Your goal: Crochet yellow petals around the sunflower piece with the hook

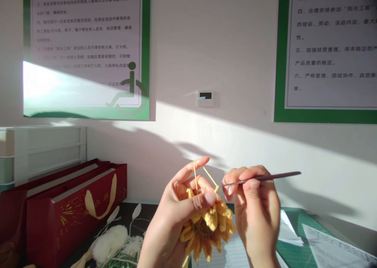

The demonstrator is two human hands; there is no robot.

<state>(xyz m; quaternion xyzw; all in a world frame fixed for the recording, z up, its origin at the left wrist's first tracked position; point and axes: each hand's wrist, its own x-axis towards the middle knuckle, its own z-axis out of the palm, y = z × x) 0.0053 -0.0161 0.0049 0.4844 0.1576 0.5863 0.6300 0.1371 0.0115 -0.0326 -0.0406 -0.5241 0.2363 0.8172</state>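
My left hand (179,209) pinches a yellow crocheted sunflower (207,236) with a brown centre between thumb and fingers. Over its raised index finger loops a strand of yellow yarn (211,175), running down to a small stitch at the flower's top edge. In my right hand (256,205) is a crochet hook (273,176) with a dark handle, held like a pencil. The hook's thin metal tip points left and meets the yarn at that stitch. Part of the flower is hidden behind my left thumb.
Red gift bags (79,209) stand at the left, before a white storage rack (55,146). White pompom-like flowers (112,242) lie near them. Under my hands are papers (332,244) and a green cutting mat (294,252). Behind is a wall with framed notices (145,44) and a small panel (205,99).
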